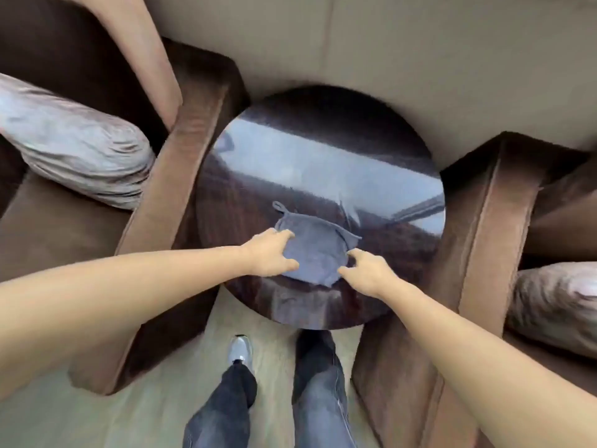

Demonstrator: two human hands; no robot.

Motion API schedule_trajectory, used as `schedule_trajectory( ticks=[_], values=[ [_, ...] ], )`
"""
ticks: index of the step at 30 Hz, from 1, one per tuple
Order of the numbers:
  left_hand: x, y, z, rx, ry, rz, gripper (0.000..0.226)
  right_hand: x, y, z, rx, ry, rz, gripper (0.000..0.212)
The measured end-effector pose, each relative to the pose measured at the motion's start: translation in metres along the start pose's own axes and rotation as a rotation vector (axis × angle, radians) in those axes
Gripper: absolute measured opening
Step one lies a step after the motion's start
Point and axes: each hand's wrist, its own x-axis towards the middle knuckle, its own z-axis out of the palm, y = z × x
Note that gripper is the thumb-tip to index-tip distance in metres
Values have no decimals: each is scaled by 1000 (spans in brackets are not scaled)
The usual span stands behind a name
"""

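At the round worktop (323,150), our left grip (269,253) lies open on the grey cloth (318,253) near the front edge, likely steadying it; whether our right grip (365,271) pinches its hem, we cannot tell.

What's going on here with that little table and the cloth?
A person stands over a round, glossy dark table set between two brown armchairs. A grey-blue cloth lies flat near the table's front edge. The left hand rests on the cloth's left edge with its fingers spread. The right hand has thumb and forefinger at the right edge, though whether they pinch it is unclear. It looks like wiping, or gathering up the cloth.
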Motion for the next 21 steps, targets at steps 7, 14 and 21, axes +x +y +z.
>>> schedule_trajectory(
  ticks=[7, 14, 21],
  values=[
    [44, -1, 38, -273, 188, -244, 79, 46, -6, 27, 465, 172, 212, 40],
    [58, -12, 43, -789, 339, -369, 64, 63, -23, 35, 1168, 188, 446, 45],
    [1, -54, 11, -1345, 41, -345, 31, 23, -64, 30, 1173, -45, 133, 22]
  ],
)
